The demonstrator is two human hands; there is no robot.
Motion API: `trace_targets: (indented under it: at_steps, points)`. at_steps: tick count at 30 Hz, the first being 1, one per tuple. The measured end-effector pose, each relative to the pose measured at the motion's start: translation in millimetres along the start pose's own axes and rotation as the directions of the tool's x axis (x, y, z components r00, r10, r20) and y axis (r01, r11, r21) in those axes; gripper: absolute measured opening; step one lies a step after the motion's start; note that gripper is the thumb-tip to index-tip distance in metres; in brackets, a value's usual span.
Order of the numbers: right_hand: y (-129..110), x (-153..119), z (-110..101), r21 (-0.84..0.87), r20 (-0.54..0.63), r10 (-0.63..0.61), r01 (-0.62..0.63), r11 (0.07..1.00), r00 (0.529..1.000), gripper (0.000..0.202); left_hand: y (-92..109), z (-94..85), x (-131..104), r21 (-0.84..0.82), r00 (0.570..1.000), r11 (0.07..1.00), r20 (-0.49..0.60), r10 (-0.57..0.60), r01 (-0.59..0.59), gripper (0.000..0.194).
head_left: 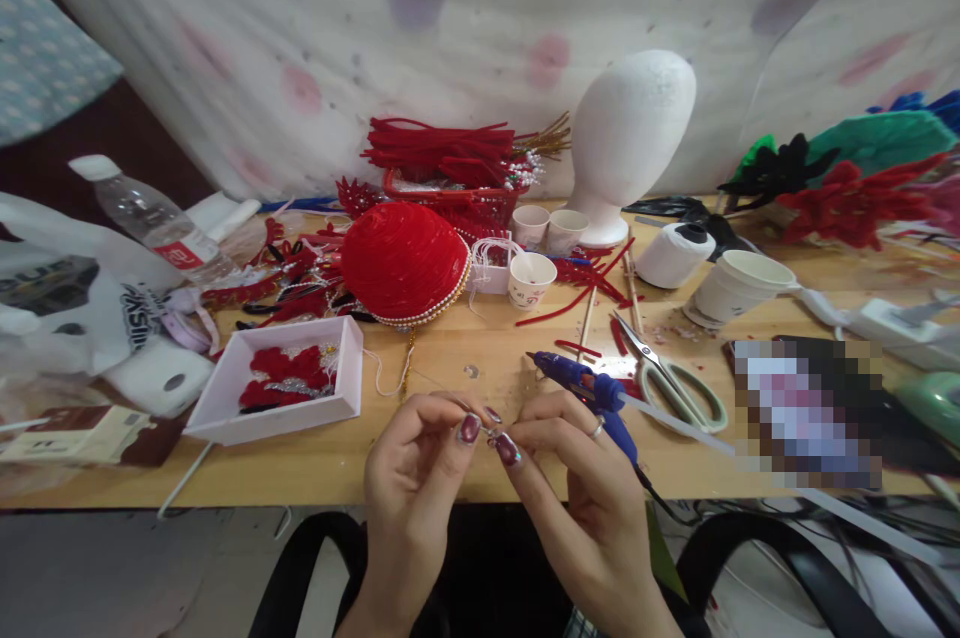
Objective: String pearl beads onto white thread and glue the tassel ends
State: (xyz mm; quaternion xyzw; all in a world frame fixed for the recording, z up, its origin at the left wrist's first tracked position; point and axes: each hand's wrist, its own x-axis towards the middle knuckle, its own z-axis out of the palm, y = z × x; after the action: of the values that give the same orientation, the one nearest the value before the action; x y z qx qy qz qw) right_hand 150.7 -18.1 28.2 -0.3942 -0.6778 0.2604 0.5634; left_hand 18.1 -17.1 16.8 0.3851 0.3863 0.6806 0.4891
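My left hand [416, 493] and my right hand [589, 488] meet fingertip to fingertip above the table's front edge. Both are closed in a pinch around something tiny, mostly hidden by the fingers; I cannot make out what it is. Just past my right hand lies a blue glue gun [577, 378] with a long clear glue stick [679, 426] coming out of its back. Beyond my hands sits a red cap-like dome [405, 258] edged with pearl beads. To the left of my left hand is a white box [341, 388] holding red fuzzy pieces and silvery trim.
Scissors [671, 383] with pale handles lie right of the glue gun, near a phone-like device [802, 418]. Behind stand a white foam head [634, 138], paper cups [532, 280], a thread spool [675, 255] and a red basket [480, 208]. A plastic bottle [157, 223] leans at left.
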Motion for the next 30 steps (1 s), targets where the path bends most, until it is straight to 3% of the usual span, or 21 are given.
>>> trace_targets:
  at_steps: [6, 10, 12, 16, 19, 22, 30]
  points:
    - [1.4, -11.2, -15.9, -0.079, 0.039, 0.0, 0.003, 0.997, 0.999, 0.015, -1.6, -6.4, 18.0, -0.092, 0.989, 0.996, -0.143, -0.028, 0.015, 0.015]
    - [6.9, -23.6, -33.9, -0.174, 0.115, 0.016, 0.005, 0.985, 0.993, 0.013, -3.2, -10.3, 25.8, -0.118, 0.988, 0.993, -0.146, -0.04, 0.023, 0.015]
    - [8.1, -25.9, -36.4, -0.202, 0.098, 0.042, -0.022, 0.979, 0.994, 0.017, -4.6, -11.2, 25.3, -0.128, 0.99, 0.991, -0.135, -0.048, 0.031, 0.014]
    - [5.7, -19.1, -24.6, -0.231, -0.004, 0.062, -0.061, 0.971, 0.998, 0.018, -5.8, -11.1, 20.6, -0.119, 0.989, 0.991, -0.123, -0.082, 0.067, 0.015]
    - [3.6, -9.3, -11.1, -0.236, 0.093, 0.069, -0.045, 0.971, 0.993, 0.006, -4.5, -9.8, 17.4, -0.099, 0.991, 0.992, -0.101, -0.093, 0.083, 0.015]
    - [4.1, -2.9, -1.5, -0.206, 0.143, 0.042, -0.012, 0.978, 0.989, 0.013, -3.3, -7.6, 14.4, -0.085, 0.99, 0.992, -0.097, -0.102, 0.094, 0.016]
    - [6.8, -2.9, 2.2, -0.104, 0.018, 0.005, -0.003, 0.995, 1.0, 0.017, -6.9, -11.2, 5.9, 0.137, 0.982, 0.979, -0.136, -0.13, 0.149, 0.024]
